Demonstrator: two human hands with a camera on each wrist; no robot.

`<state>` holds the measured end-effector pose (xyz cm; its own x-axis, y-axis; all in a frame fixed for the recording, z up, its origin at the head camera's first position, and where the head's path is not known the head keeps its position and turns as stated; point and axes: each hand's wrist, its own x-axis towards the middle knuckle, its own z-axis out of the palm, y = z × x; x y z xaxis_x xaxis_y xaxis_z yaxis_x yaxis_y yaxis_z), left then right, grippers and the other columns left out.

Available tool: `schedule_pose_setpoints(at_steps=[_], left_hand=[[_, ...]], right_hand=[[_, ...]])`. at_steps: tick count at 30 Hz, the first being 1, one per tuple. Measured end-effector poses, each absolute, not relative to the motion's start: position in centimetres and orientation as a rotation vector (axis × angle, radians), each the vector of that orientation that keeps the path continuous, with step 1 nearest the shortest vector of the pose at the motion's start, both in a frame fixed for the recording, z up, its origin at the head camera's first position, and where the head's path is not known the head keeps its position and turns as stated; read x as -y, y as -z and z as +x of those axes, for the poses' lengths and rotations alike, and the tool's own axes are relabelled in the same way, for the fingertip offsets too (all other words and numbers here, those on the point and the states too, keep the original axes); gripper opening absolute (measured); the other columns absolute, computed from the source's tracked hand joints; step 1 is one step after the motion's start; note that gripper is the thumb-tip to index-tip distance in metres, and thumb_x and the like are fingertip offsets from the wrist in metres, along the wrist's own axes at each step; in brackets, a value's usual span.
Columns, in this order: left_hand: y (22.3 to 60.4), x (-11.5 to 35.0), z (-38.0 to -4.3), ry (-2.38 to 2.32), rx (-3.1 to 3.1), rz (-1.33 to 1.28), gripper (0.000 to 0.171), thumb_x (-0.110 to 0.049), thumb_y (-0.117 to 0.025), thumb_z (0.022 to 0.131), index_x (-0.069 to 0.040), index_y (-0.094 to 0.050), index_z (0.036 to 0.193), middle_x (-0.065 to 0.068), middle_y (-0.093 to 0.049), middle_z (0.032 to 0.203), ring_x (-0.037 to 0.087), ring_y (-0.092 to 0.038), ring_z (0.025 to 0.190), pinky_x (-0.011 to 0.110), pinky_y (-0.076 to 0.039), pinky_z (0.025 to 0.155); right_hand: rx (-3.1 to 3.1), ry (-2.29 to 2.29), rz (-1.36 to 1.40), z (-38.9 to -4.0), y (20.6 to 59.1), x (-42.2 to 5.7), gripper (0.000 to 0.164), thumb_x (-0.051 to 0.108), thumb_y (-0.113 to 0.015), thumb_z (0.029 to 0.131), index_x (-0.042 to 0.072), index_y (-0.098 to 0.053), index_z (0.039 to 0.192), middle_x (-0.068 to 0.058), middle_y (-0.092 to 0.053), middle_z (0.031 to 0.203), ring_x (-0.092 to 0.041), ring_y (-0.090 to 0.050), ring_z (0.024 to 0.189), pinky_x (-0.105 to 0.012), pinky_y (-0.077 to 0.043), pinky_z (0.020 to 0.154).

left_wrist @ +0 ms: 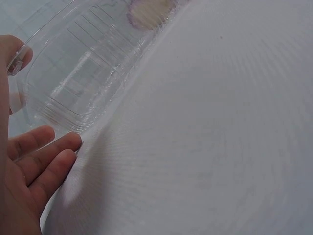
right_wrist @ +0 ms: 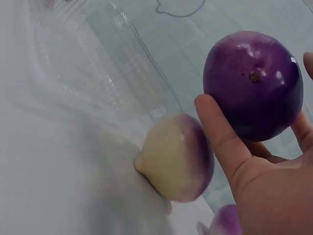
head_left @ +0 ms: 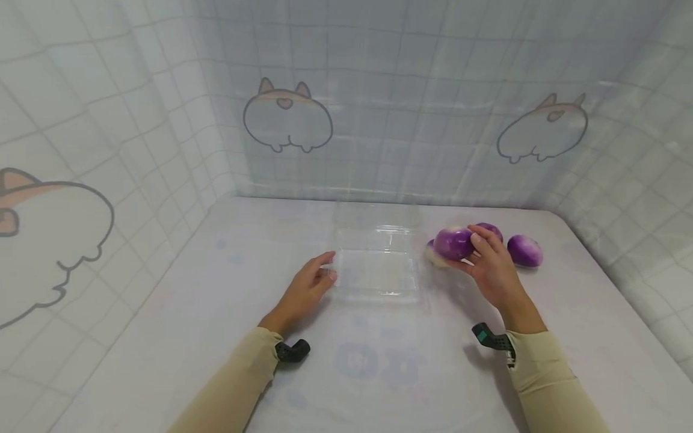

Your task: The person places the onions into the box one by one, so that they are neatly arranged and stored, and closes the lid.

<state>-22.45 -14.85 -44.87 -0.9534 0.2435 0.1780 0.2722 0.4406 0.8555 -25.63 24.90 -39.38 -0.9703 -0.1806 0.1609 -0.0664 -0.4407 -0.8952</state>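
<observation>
My right hand (head_left: 494,273) holds a purple turnip (head_left: 452,243) up over the right side of the table, fingers and thumb around it. Its glossy purple top, with a brown stem spot, faces the right wrist camera. Just below, a white-and-purple turnip (right_wrist: 177,157) lies on the table, partly hidden in the head view. My left hand (head_left: 307,288) is at the left side of a clear plastic container (head_left: 417,276), thumb and a finger pinching its rim while the other fingers extend beside it. The container's lid (head_left: 376,216) stands open toward the back.
Another purple turnip (head_left: 491,229) sits behind my right hand, and one more turnip (head_left: 525,251) lies farther right. The table (head_left: 260,240) has a pale cover. Tile-patterned curtains (head_left: 411,138) with cartoon animals enclose the back and sides.
</observation>
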Motion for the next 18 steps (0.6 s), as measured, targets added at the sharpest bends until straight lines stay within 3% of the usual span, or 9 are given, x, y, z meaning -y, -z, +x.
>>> schedule_pose_setpoints(at_steps=[9,18], left_hand=[[45.1,14.9,-22.6,1.565,2.651,-0.467,0.057,-0.043,-0.054,0.103,-0.022,-0.039,0.154,0.005,-0.044,0.151,0.02,-0.057,0.122,0.046,-0.048,0.102],[45.1,14.8,-22.7,1.561,2.645,-0.48,0.055,-0.035,-0.055,0.104,-0.018,-0.04,0.154,0.007,-0.045,0.151,0.023,-0.057,0.123,0.047,-0.048,0.101]], right_hand=[[-1.587,2.564,-0.306,-26.1,38.9,-23.7,0.011,0.014,-0.056,0.103,0.012,-0.061,0.113,-0.008,-0.041,0.133,-0.027,-0.046,0.124,-0.049,-0.055,0.089],[-1.502,2.582,-0.352,-26.5,38.9,-22.5,0.015,0.011,-0.058,0.102,0.01,-0.067,0.114,-0.009,-0.052,0.13,-0.026,-0.053,0.123,-0.051,-0.052,0.095]])
